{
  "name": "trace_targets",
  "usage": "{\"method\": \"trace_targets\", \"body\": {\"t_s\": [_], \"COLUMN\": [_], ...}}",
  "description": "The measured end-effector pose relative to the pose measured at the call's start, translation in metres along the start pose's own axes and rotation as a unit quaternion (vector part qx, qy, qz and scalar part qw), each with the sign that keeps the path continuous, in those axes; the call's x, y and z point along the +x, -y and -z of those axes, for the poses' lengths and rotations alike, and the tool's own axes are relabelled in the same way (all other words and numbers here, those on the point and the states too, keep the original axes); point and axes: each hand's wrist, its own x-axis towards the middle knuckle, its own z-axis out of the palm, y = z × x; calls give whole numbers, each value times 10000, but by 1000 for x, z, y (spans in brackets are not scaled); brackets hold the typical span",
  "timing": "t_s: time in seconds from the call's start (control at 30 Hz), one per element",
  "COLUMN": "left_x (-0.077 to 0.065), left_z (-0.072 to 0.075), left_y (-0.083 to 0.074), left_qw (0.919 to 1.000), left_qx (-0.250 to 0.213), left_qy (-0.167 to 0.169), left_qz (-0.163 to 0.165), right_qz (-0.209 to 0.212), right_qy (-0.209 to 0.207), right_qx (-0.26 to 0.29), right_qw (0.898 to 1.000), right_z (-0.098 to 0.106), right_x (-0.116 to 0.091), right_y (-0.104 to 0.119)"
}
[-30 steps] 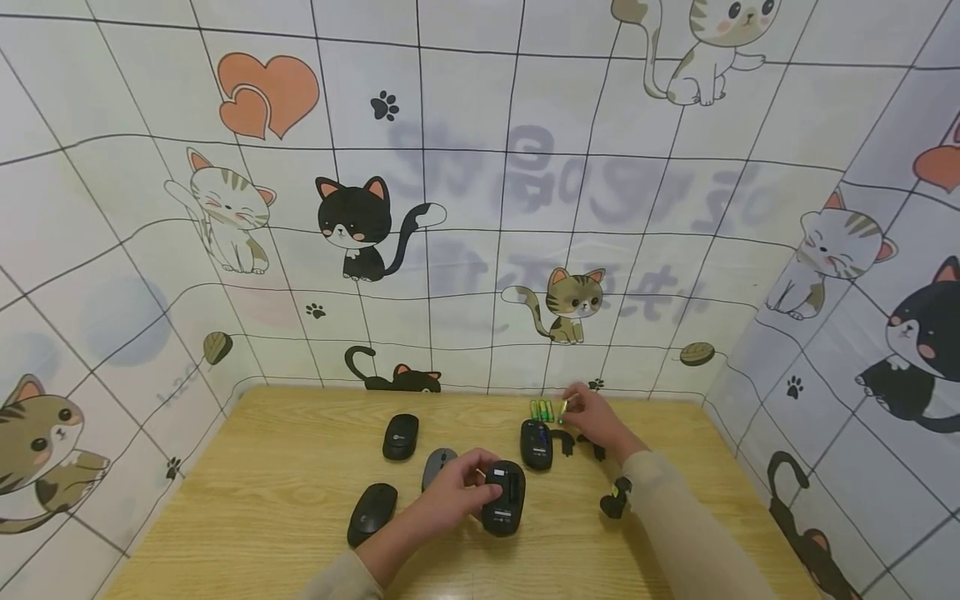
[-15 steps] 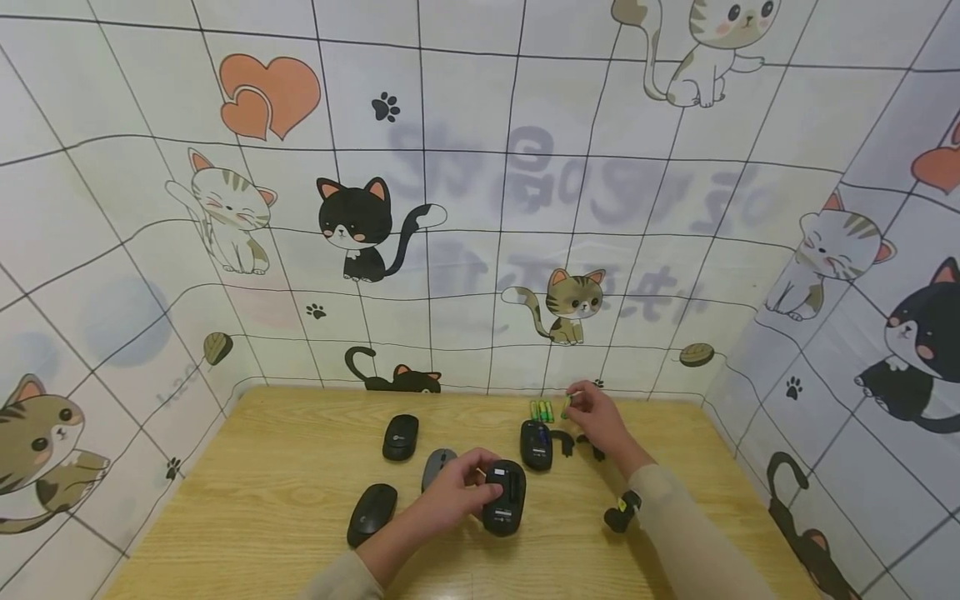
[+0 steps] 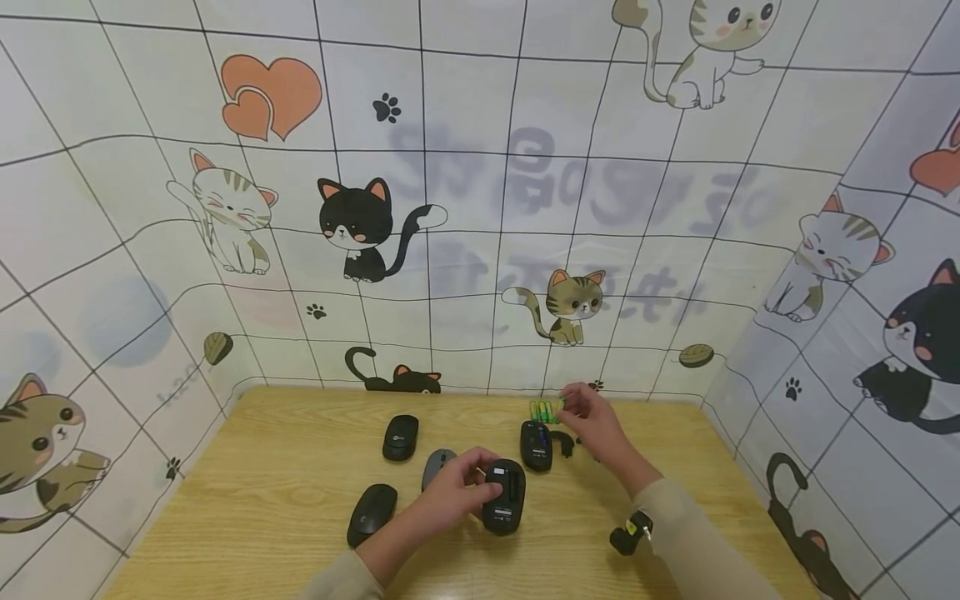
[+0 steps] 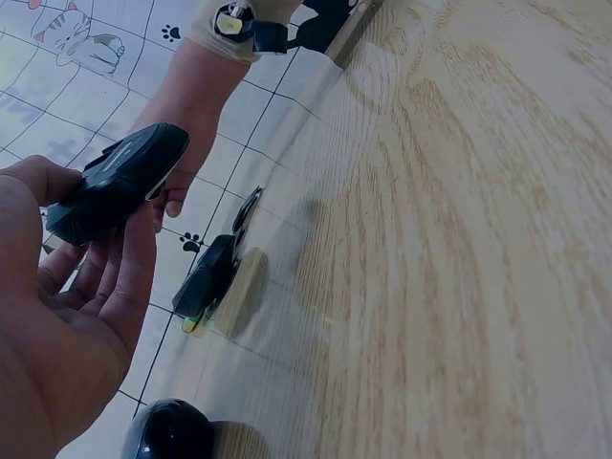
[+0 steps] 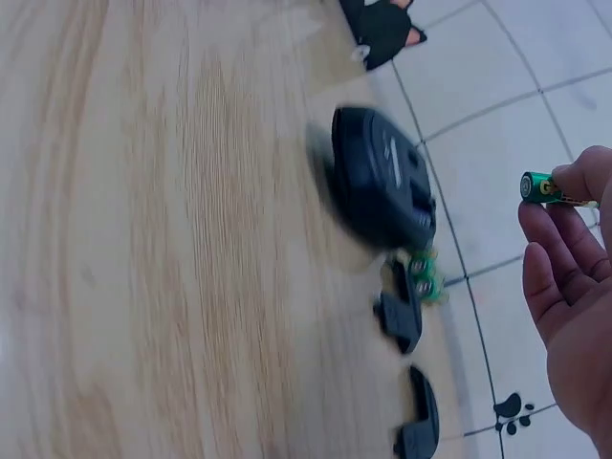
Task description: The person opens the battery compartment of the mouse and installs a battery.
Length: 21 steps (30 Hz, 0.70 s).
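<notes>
My left hand (image 3: 459, 490) grips a black computer mouse (image 3: 506, 500) with its underside up and an open slot showing. In the left wrist view that mouse (image 4: 120, 182) is tilted between thumb and fingers, off the table. Toward the back right, my right hand (image 3: 597, 425) pinches a small green battery (image 5: 539, 187) between thumb and fingertips. Beside it lie several green batteries (image 3: 542, 411) in a row. Another upturned black mouse (image 3: 536, 445) sits just in front of them. A black battery cover (image 5: 402, 311) lies beside that mouse, and a second cover (image 5: 419, 421) is partly hidden in the head view.
Two black mice (image 3: 401, 437) stand right side up on the left of the wooden table (image 3: 277, 483). A grey mouse (image 3: 437, 465) is partly covered by my left hand. A cat-patterned sheet (image 3: 480, 250) hangs behind the table's back edge.
My right hand lifted the battery slightly, then shifted left toward the row of batteries, while its forearm and wrist moved nearer. The left hand and its mouse stayed almost still.
</notes>
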Motion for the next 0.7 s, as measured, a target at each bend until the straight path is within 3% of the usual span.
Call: {"method": "trace_targets", "body": {"t_s": [0.3,0.7], "left_x": [-1,-3], "left_z": [-1,1], "left_y": [0,-1], "left_qw": [10000,9999], "left_qx": [-33,-135], "left_qy": [-25,29], "left_qz": [-13,-35], "right_qz": [204,65], "right_qy": [153,525], "right_qx": [413,906], "right_qw": [9988,9945], "right_z": [-5,-11], "right_x": [-12,-22], "right_y": [21,39]}}
